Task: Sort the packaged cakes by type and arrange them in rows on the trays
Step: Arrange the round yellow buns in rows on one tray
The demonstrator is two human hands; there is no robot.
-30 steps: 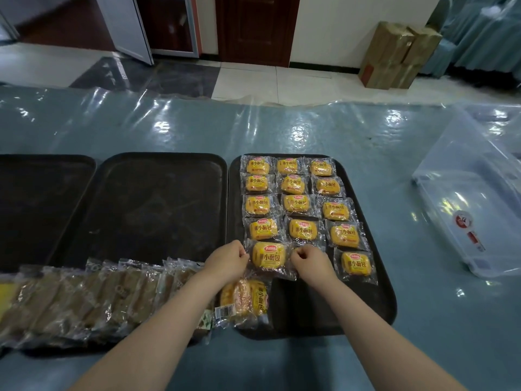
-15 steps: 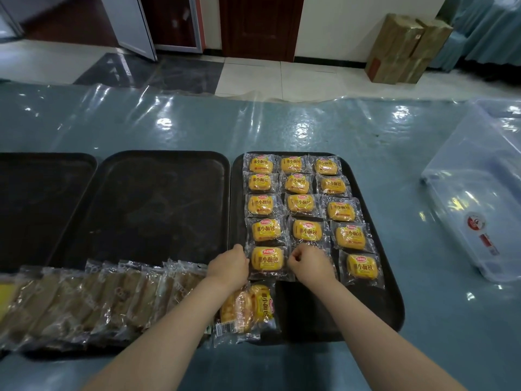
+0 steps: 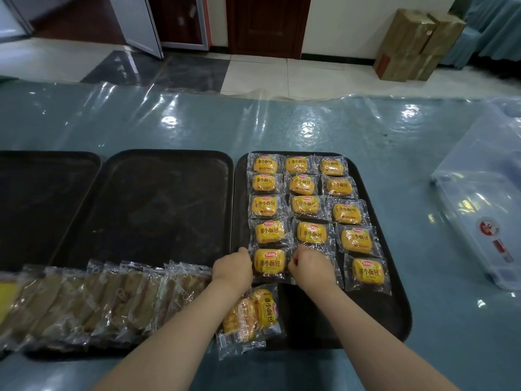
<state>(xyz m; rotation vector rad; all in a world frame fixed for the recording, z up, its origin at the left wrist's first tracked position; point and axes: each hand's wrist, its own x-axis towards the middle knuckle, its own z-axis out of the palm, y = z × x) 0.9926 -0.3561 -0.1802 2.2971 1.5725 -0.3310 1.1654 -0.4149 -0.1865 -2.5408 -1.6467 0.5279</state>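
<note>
Far left: a dark tray (image 3: pixel 42 198), cut off by the edge of the view. Next to it, a second dark tray (image 3: pixel 158 204), bare on top. Along its near edge, a row of brown cakes in clear wrappers (image 3: pixel 112 300), leaning one on the next like fallen books. At the very left end, a bit of something yellow (image 3: pixel 7 297), too cut off to tell what.

Then the left hand (image 3: pixel 232 270), fingers curled, pinching the left edge of a yellow cake pack (image 3: pixel 269 262). On the other side of that same pack, the right hand (image 3: pixel 310 268), fingers curled too, pinching the wrapper where it meets the pack beside it. Pack flat on the right tray (image 3: pixel 394 306), at the near end of the left column.

Under the left wrist, two more yellow packs (image 3: pixel 251 316), standing on their sides, half on the tray rim, half off.

On the right tray, yellow cakes (image 3: pixel 307 204) in three neat columns, labels up, close together. Near end of the tray bare.

Further right, a clear plastic box (image 3: pixel 485 198) with a red sticker, on the blue table (image 3: pixel 282 125) under a shiny plastic sheet. Behind, on the floor, brown cardboard boxes (image 3: pixel 414 43).
</note>
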